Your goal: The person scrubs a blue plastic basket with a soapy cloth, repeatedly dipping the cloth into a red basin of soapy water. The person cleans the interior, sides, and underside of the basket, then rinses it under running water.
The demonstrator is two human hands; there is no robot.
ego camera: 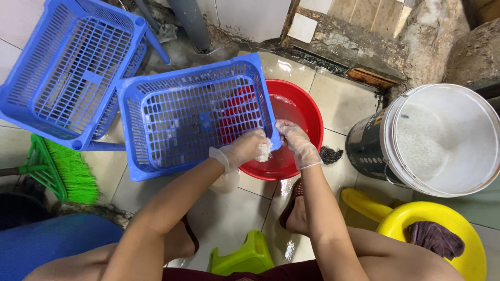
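Blue plastic crate (192, 117), tilted over a red basin (302, 112) on the wet tiled floor (229, 213). The gloved left hand (247, 148) has its fingers curled around a soapy white scrubber (264, 151) pressed to the crate's corner; the gloved right hand (296, 141) grips that same rim, fingers closed together.
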